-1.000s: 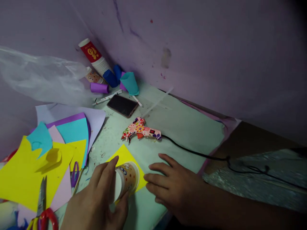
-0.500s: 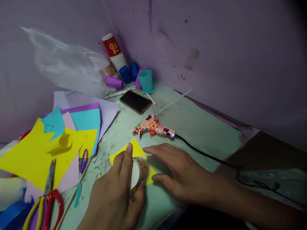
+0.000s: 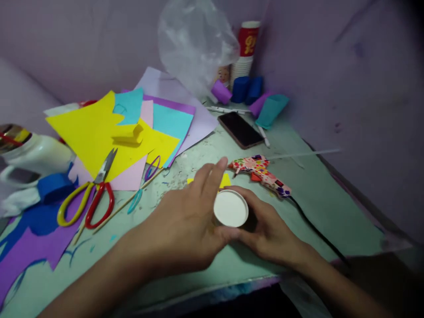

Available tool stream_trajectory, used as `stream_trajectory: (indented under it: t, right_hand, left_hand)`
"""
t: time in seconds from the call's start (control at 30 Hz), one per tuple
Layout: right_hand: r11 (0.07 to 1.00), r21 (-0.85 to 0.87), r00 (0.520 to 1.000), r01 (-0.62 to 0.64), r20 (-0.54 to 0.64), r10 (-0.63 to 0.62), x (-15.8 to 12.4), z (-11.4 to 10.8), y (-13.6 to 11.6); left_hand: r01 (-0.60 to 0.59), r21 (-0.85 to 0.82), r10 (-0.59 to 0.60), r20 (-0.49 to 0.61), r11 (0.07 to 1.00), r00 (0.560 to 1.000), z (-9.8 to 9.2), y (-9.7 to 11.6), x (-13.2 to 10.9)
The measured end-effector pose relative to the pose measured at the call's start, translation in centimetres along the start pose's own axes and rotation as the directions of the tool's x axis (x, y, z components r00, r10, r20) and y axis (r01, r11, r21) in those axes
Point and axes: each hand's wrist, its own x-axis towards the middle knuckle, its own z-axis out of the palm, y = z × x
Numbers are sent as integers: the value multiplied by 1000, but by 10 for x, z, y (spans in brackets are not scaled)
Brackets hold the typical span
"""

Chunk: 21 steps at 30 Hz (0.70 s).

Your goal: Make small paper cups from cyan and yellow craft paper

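Observation:
A small white paper cup [image 3: 231, 209] stands bottom-up between my hands, its round base facing me. My left hand [image 3: 195, 212] holds the cup's left side, thumb along the near edge and fingers stretched beyond it. From the right, my right hand [image 3: 265, 225] curls around the cup, thumb in front and fingers behind. Part of a yellow foam sheet [image 3: 225, 180] shows behind the cup; my hands hide the rest. Just beyond lies a flower-patterned glue gun [image 3: 260, 172] with a clear glue stick [image 3: 308, 153] in its back.
Scissors [image 3: 99, 185], a thin wooden stick [image 3: 124, 203] and coloured sheets [image 3: 82, 128] cover the left side. A white mug [image 3: 43, 154] stands at far left. Behind are a phone [image 3: 241, 129], stacked paper cups [image 3: 247, 44], rolled blue pieces [image 3: 240, 89] and a plastic bag [image 3: 195, 44].
The view has swung left, so everything appears farther right. My right hand, earlier apart from the cup with fingers spread, has closed around it. The cup's base has turned toward me.

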Motion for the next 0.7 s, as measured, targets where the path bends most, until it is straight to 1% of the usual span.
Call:
stream_trajectory:
  t: [0.07,0.1,0.13,0.17,0.23,0.27,0.33,0.4,0.47,0.57,0.7]
  right_hand:
    - [998,-42,999,-38,3,38,-2,1,0]
    - [996,-62,998,-59,5,59,-3,1,0]
    - [994,-77,997,-77,3,78,-3,1,0]
    - [992,-89,996,-93,-1,93,-4,2,-1]
    - [988,-109,994,-111,-8,111,-5,2,-1]
    - [986,-120,994,-113,-12,112,-5,2,-1]
    - [984,-141,994,-108,-21,106,-6,2,-1]
    - [982,-161,995,-99,-18,98,-6,1,-1]
    - [980,-175,995,-97,-19,96,-6,1,0]
    - [977,-188,995,-100,-19,98,-6,1,1]
    - [981,-172,996,-90,-2,91,-5,1,0]
  left_hand:
    - [59,-107,-68,-79,993,995,-1,-16,-10]
    - [89,-148,-105,-98,985,990,2,-23,-15]
    - [112,-177,-129,-88,978,988,8,-28,-21]
    - [121,-189,-133,-51,974,990,15,-31,-26]
    - [90,-139,-85,42,986,995,31,-32,-34]
    - [59,-86,-53,65,995,996,38,-31,-37]
    - [12,10,-13,49,1000,999,50,-29,-40]
    - [-3,26,3,-4,1000,1000,56,-28,-42]
    - [-7,-27,6,-35,1000,999,57,-30,-42]
    - [16,-111,-22,-54,994,998,55,-34,-41]
    - [34,-215,-43,-36,976,998,48,-38,-38]
